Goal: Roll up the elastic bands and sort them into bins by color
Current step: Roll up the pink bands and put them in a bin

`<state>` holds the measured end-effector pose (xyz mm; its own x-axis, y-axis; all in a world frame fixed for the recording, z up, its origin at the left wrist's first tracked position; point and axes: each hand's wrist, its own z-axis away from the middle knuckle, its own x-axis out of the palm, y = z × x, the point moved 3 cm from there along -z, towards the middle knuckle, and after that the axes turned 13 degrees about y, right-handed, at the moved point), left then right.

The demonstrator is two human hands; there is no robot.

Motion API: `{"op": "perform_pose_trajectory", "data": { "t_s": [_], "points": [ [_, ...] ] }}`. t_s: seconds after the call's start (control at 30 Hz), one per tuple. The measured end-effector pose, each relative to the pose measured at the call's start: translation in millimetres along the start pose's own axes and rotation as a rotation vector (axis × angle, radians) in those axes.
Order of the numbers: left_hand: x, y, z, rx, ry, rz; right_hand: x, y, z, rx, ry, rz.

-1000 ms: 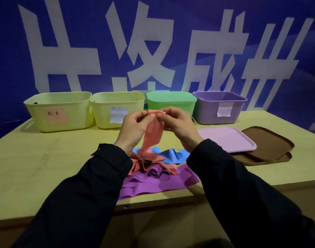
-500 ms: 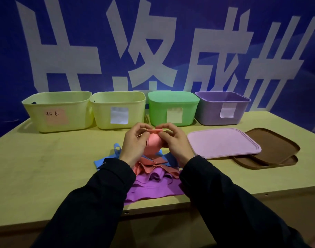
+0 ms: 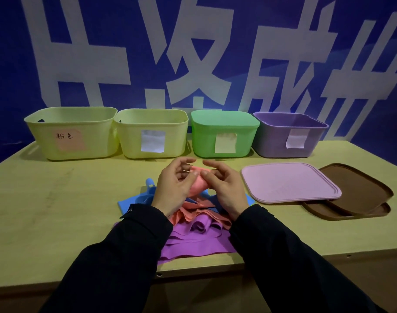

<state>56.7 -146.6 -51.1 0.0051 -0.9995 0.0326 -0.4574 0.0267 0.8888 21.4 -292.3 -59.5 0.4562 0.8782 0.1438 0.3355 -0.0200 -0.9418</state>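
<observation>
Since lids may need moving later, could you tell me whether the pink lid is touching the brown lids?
Touching. The head view shows the pink lid lying with its right edge overlapping the brown lids, no gap between them.

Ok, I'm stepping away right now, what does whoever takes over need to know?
Left hand and right hand both grip the pink band, partly rolled.
Loose pink, purple and blue bands sit in the pile at the near edge.
Four bins stand at the back; the green bin is lidded, and the left yellow bin bears a pink label.
No rolled band shows in any bin.
Left: finish the roll, bin it, do the rest.
</observation>
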Motion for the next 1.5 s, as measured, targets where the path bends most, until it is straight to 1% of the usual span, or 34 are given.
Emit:
{"op": "perform_pose_trajectory", "data": {
  "t_s": [0.1, 0.2, 0.33, 0.47, 0.63, 0.7, 0.83, 0.97, 1.07, 1.2, 1.4, 1.5],
  "points": [
    [-1.4, 0.8, -1.2, 0.039, 0.001, -0.004, -1.6, -6.1, 1.4, -0.169, -0.002, 0.1],
    [-1.4, 1.6, -1.9, 0.048, 0.008, -0.019, -1.4, -9.7, 3.9, -0.214, -0.047, 0.093],
    [-1.3, 0.9, 0.9, 0.023, -0.003, -0.015, -3.3, -8.0, 2.5, -0.192, -0.044, 0.078],
    [-1.9, 5.2, 2.4, 0.082, -0.028, 0.004, -4.4, -8.0, 1.3, -0.198, -0.026, 0.065],
    [-2.0, 10.3, 5.4, -0.042, -0.078, 0.115, -7.5, -11.0, 1.8, -0.216, 0.002, -0.022],
    [-1.9, 9.8, 5.8, -0.044, -0.095, 0.097, -7.9, -11.8, 2.3, -0.216, 0.005, -0.042],
    [-1.6, 5.0, 3.5, -0.004, -0.061, 0.033, -7.4, -12.1, 3.2, -0.184, 0.004, -0.086],
    [-1.8, 5.4, 3.4, -0.013, -0.05, 0.045, -6.5, -11.9, 4.6, -0.157, 0.007, -0.062],
    [-2.9, 6.1, 2.2, -0.016, -0.034, 0.054, -7.2, -10.6, 4.9, -0.134, 0.018, 0.005],
    [-3.6, 8.5, 3.8, -0.037, -0.036, 0.079, -7.9, -12.7, 5.8, -0.195, 0.023, 0.083],
    [-1.2, 6.0, 2.7, -0.002, -0.054, 0.04, -8.6, -13.2, 6.0, -0.23, 0.007, 0.109],
    [-2.1, 8.8, 2.4, 0.012, -0.059, 0.07, -6.0, -13.7, 7.2, -0.221, -0.025, 0.086]
  ]
}}
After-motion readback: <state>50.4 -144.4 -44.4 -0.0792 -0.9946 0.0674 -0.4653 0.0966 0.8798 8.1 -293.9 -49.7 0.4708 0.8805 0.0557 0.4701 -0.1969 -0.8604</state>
